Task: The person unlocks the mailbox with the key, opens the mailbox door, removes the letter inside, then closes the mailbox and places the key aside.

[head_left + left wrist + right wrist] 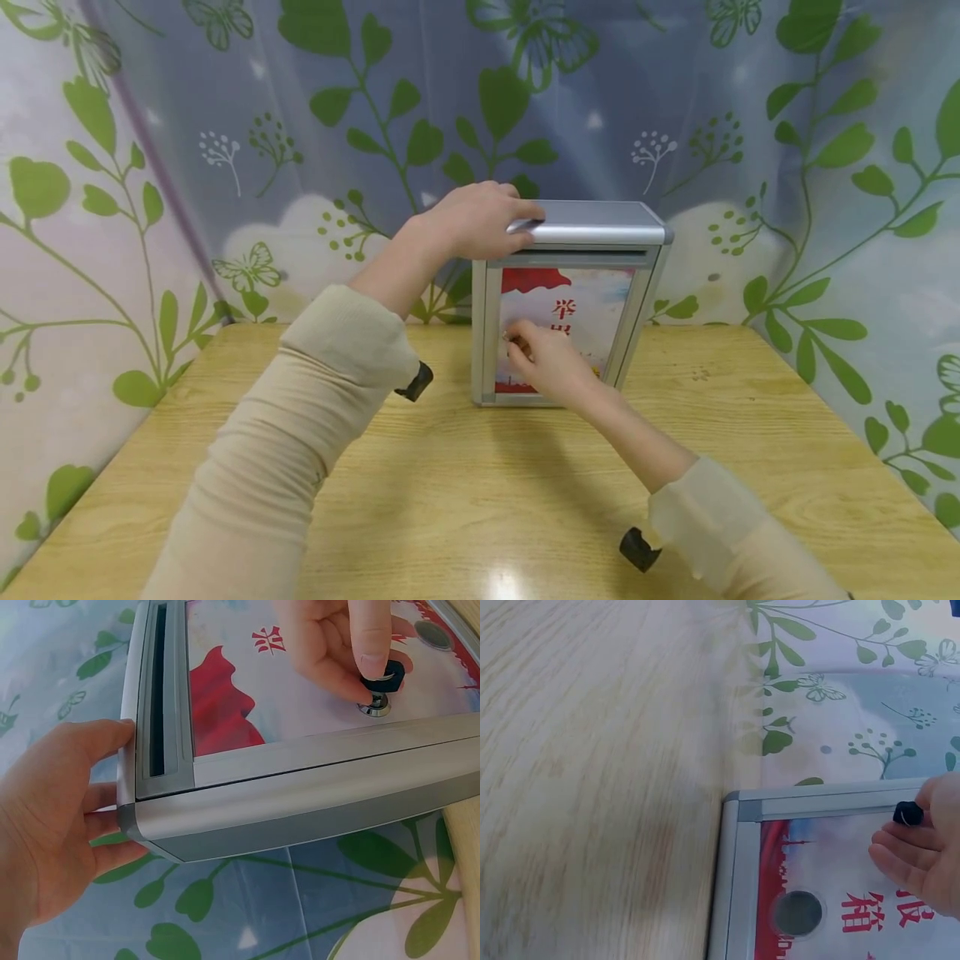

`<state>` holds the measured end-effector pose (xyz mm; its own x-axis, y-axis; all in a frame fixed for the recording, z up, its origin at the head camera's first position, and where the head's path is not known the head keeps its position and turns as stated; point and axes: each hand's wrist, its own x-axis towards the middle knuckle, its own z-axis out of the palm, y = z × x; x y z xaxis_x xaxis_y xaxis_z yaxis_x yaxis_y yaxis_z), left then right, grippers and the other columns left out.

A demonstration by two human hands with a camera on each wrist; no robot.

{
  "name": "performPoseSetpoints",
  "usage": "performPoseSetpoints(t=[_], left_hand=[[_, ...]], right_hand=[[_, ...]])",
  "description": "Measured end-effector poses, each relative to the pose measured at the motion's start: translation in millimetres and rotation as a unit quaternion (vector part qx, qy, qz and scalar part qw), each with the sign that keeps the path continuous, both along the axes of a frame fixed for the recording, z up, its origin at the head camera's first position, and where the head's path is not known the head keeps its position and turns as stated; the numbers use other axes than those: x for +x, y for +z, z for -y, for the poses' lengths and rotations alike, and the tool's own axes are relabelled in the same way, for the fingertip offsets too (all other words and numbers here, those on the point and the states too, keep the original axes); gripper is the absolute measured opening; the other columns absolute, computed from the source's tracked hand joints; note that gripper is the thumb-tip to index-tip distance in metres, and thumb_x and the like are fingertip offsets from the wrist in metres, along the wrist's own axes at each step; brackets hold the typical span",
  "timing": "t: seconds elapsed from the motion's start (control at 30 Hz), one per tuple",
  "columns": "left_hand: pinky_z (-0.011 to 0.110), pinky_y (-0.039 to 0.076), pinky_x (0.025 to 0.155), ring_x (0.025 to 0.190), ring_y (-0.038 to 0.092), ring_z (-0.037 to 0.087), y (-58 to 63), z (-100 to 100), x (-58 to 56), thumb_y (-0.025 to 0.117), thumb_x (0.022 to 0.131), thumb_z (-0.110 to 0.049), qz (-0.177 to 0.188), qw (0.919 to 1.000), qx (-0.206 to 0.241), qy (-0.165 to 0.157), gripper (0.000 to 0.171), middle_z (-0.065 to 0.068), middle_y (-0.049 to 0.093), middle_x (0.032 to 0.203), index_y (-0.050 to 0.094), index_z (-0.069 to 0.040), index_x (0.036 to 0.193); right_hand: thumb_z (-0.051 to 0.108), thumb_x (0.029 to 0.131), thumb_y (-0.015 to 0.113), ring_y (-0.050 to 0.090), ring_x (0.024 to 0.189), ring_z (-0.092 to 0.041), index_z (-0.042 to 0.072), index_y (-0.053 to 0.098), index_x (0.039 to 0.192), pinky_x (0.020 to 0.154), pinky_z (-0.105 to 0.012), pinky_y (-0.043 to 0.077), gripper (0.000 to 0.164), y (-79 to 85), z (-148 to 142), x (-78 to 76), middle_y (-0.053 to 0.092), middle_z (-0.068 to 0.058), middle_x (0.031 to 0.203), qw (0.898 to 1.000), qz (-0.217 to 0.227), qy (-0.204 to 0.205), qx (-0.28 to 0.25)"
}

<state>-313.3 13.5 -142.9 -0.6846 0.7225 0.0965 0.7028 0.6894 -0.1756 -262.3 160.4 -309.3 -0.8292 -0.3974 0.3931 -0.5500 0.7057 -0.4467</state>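
Observation:
A silver metal suggestion box [592, 213] stands upright at the back of the table, with a slot [588, 257] below its top edge and a poster with red characters on its front. At its upper left corner my left hand [489, 221] grips the top edge, thumb on the front side and fingers over the top. In the left wrist view, a black-headed key [391, 673] sits at the round chrome lock [375, 706] on the front panel. The thumb and forefinger of my right hand [557, 362] pinch that key.
A wooden table [420, 500] carries the box. Behind it hangs a curtain [412, 67] printed with green leaves and butterflies. A round grey disc [798, 913] shows on the low part of the front panel.

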Motion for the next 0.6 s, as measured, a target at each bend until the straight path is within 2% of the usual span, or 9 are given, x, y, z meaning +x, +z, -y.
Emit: performPoseSetpoints(t=[0.2,0.6], left_hand=[[0.04,0.037,0.097,0.12,0.043,0.026,0.7,0.5,-0.5,0.042,0.097,-0.036,0.001,1.0,0.007,-0.001,0.046,0.008,0.045,0.135,0.043,-0.021,0.14],[0.041,0.041,0.091,0.117,0.045,0.026,-2.4,1.3,-0.6,0.041,0.097,-0.036,-0.002,0.9998,0.021,-0.004,0.044,0.007,0.047,0.132,0.044,-0.022,0.139]], right_hand=[[0.012,0.093,0.056,0.064,0.081,-0.016,0.002,0.061,0.106,0.07,-0.03,0.052,0.018,2.5,-4.4,0.1,0.067,-0.006,0.092,1.0,-0.011,0.009,0.023],[0.013,0.093,0.056,0.063,0.086,-0.015,0.004,0.062,0.108,0.073,-0.031,0.052,0.019,8.8,-20.2,16.7,0.066,-0.004,0.098,0.997,0.029,0.061,0.033]])
